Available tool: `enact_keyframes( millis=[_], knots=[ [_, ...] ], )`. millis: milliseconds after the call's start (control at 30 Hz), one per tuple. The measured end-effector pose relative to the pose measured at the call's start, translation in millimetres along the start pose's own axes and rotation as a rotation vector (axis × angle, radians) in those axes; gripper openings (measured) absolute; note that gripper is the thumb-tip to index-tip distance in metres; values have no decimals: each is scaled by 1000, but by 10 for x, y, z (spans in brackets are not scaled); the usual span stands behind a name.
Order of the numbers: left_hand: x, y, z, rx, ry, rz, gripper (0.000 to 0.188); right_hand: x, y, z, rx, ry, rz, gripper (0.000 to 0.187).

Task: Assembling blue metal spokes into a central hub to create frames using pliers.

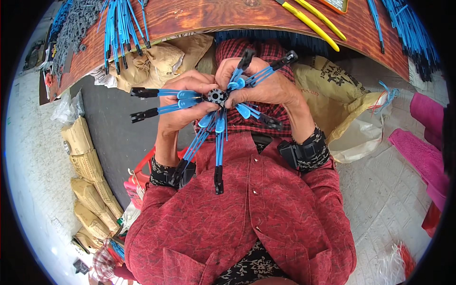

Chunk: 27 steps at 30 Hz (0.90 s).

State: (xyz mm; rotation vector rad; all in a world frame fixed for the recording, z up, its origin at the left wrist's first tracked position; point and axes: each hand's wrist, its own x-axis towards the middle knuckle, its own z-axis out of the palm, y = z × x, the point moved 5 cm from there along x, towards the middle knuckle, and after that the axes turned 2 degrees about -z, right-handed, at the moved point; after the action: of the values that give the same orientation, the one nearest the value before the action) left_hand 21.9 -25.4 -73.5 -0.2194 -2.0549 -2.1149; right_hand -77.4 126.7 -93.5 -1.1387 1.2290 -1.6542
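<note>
Both hands hold an assembly in front of my chest. It has a black notched round hub (216,96) with blue arms (220,137) radiating from it, each arm tipped with a black end piece. My left hand (183,97) is closed on the hub's left side, with blue arms passing across its fingers. On the other side my right hand (266,85) pinches the hub's right edge, thumb and fingers at the base of the blue arms there. Several arms hang down toward my jacket. My fingers partly cover the hub's back and where the arms join it.
A reddish wooden table (209,16) stands beyond my hands. On it lie bundled blue rods (121,28), grey chain-like parts (76,31) and yellow-handled pliers (316,21). Sacks (351,95) rest beneath its edge, and brown packages (88,166) are stacked on the left.
</note>
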Motion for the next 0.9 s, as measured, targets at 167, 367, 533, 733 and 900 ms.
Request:
enact_keyframes(
  millis=[167, 367, 533, 733, 900],
  knots=[
    [16, -16, 46, 34, -39, 10, 34, -20, 19, -6, 47, 19, 12, 30],
    [-8, -23, 86, 20, 6, 34, 32, -12, 44, -4, 40, 28, -33, 27],
    [6, -21, 89, 27, 81, 50, 32, 28, 62, -3, 105, 75, -111, 25],
    [-54, -26, 99, 45, 66, 72, 32, 28, 18, -32, -106, 74, -144, 26],
    [-69, -36, 57, -5, 62, 60, 32, 7, 0, 40, 63, 102, -59, 30]
  ],
)
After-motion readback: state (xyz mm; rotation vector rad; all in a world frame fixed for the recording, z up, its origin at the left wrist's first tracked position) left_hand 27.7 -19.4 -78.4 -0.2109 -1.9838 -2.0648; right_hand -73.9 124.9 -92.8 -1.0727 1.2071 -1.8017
